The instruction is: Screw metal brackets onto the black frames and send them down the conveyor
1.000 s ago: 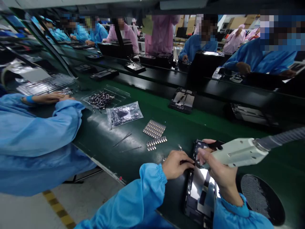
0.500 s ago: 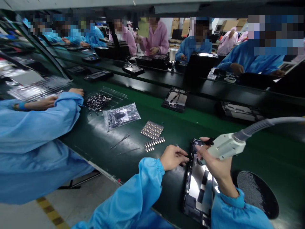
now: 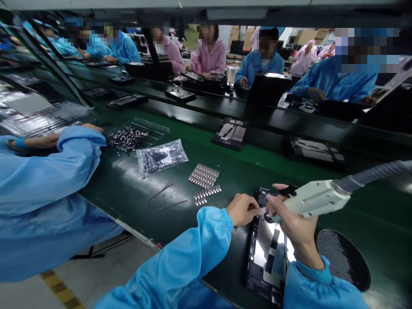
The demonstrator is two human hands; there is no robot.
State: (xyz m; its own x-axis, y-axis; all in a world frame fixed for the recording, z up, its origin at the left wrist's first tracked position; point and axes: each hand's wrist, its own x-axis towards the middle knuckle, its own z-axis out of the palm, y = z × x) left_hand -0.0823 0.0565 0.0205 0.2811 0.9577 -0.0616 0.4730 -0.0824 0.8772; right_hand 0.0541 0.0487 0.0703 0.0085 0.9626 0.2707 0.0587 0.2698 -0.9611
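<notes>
On the green bench lies a tablet-like device (image 3: 257,262), its inside uncovered, with silvery panels and a dark strip. My left hand (image 3: 243,210) is at its upper left edge, fingertips pinched together; what they hold, if anything, is too small to make out. Over the upper part of the device, my right hand (image 3: 294,225) is closed around a pale green hand tool (image 3: 318,199) with a grey ribbed hose (image 3: 373,177). The tool's working end is partly hidden by my fingers. Left of my hands are a sheet of small metal parts (image 3: 204,175) and separated strips of them (image 3: 207,195).
Tweezers (image 3: 160,192) lie near a clear plastic bag (image 3: 162,156) and a pile of small black-and-white parts (image 3: 128,138). A round black mat (image 3: 344,259) is at right. A co-worker's blue sleeve (image 3: 80,148) reaches in from the left. More opened devices (image 3: 230,132) lie farther back.
My left hand has moved right, onto the device's edge, and its fingers have drawn together. The green tool in my right hand has shifted slightly right.
</notes>
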